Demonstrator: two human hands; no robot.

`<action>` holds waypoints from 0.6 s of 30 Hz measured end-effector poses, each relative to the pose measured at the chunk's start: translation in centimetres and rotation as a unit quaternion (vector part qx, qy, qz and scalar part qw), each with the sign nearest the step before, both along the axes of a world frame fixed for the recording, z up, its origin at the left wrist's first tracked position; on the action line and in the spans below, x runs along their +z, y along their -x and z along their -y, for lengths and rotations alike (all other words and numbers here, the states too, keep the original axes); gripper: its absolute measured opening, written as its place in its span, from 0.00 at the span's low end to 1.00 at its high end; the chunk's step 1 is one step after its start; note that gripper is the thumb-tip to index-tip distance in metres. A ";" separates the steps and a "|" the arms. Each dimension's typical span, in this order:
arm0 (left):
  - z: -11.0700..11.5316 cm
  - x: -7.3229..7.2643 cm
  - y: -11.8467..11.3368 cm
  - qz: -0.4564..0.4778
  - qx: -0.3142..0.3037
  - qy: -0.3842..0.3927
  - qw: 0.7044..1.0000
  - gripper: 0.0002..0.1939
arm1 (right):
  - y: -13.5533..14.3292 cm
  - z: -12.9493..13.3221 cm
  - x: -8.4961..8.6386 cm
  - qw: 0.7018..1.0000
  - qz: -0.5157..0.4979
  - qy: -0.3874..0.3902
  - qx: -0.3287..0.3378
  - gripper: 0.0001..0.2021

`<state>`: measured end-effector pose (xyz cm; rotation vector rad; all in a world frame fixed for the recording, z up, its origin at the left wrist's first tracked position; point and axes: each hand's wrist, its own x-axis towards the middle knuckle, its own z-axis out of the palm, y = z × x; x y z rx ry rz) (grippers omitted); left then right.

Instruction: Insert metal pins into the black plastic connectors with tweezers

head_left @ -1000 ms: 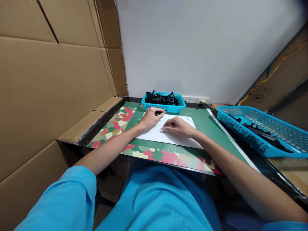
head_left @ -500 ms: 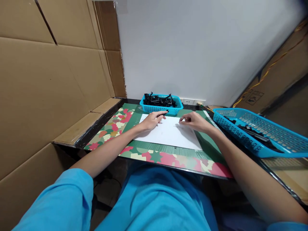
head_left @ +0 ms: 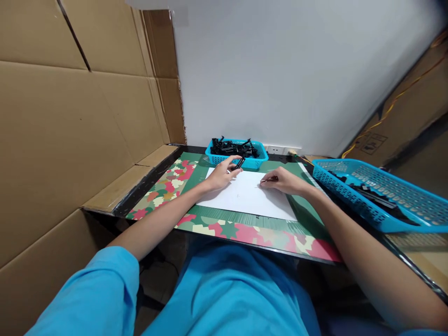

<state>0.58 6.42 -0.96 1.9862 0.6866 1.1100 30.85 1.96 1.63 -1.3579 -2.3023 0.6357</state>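
Note:
Between the thumb and fingers of my left hand (head_left: 220, 176) is a small black plastic part (head_left: 240, 163), held tilted over the far edge of a white sheet of paper (head_left: 245, 198). My right hand (head_left: 283, 181) is closed in a pinch low over the sheet's right side. A dark sliver shows at its fingertips, too small to name. Faint small marks lie on the paper near those fingers. Just beyond my left hand stands a blue basket (head_left: 254, 163) heaped with black plastic parts (head_left: 227, 148).
A larger blue basket (head_left: 395, 183) with long black pieces (head_left: 376, 196) stands at the right. The green, camouflage-bordered mat (head_left: 210, 223) covers the table. Cardboard walls (head_left: 87, 130) rise on the left; a power socket (head_left: 275, 150) sits at the back wall.
My left hand has turned so the black part stands up and shows more plainly. My right hand stays pinched, now nearer the paper. The view has shifted slightly.

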 end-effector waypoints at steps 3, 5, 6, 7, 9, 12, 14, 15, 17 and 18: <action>-1.9 0.7 0.3 0.068 0.070 -0.018 0.995 0.22 | 2.1 0.9 1.1 0.999 -0.029 -0.042 -0.014 0.22; -3.1 1.2 1.0 0.108 0.124 -0.020 0.986 0.20 | 4.5 1.0 1.7 0.997 -0.039 -0.066 0.001 0.21; -3.6 1.4 1.4 0.128 0.150 -0.018 0.980 0.19 | 5.9 0.9 1.9 0.997 -0.028 -0.077 0.005 0.20; -4.0 1.5 1.9 0.144 0.171 -0.015 0.975 0.19 | 7.2 0.6 2.0 0.996 -0.011 -0.083 0.015 0.18; -4.4 1.6 2.9 0.169 0.204 -0.010 0.964 0.18 | 9.9 -0.4 1.9 0.996 0.008 -0.078 0.044 0.13; -4.5 1.5 3.9 0.185 0.226 0.008 0.957 0.17 | 12.9 -2.1 1.4 0.994 0.011 -0.064 0.084 0.09; -4.5 1.4 4.2 0.190 0.228 0.032 0.954 0.16 | 14.2 -2.9 0.8 0.993 0.015 -0.065 0.093 0.09; -4.6 1.3 4.2 0.194 0.229 0.044 0.953 0.15 | 14.6 -3.2 0.5 0.993 0.020 -0.064 0.095 0.09; -4.7 1.3 4.1 0.198 0.235 0.058 0.950 0.14 | 15.1 -3.7 -0.1 0.994 0.024 -0.061 0.092 0.10; -4.8 1.3 4.0 0.197 0.237 0.061 0.949 0.14 | 15.2 -3.8 -0.4 0.994 0.023 -0.061 0.089 0.10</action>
